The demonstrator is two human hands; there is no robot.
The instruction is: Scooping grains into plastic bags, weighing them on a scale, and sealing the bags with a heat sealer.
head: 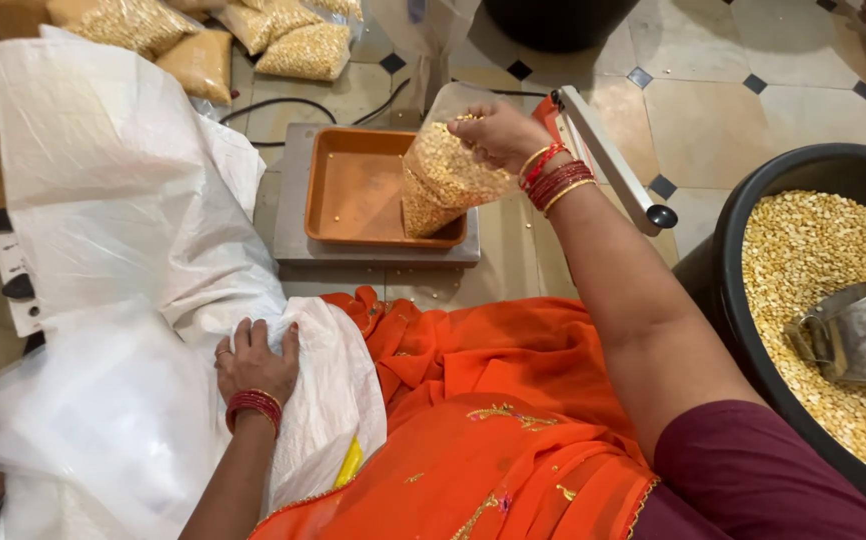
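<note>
**A filled pouch over the orange tray**

We saw the right hand gripping a clear plastic pouch of yellow split pulses near its open top, the fingers clamped on the plastic. The pouch hung tilted, its lower corner resting in the orange tray, which sat on a flat grey scale platform on the tiled floor. A few loose grains lay in the tray. Red and gold bangles circled the right wrist.

The left hand lay palm down on a heap of white woven sacks at the person's left side, its fingers spread slightly and pressed into the cloth, grasping nothing that we could make out. Red bangles ringed that wrist too.

To the right stood a large black tub of the same yellow pulses, with a metal scoop lying on the grain. Just behind the right hand, a white-armed heat sealer with a black knob slanted across the floor. Sealed packets of pulses lay piled at the top left, well apart from the tray. A black cable ran along the floor behind the scale. Orange cloth with gold embroidery covered the person's lap.
</note>
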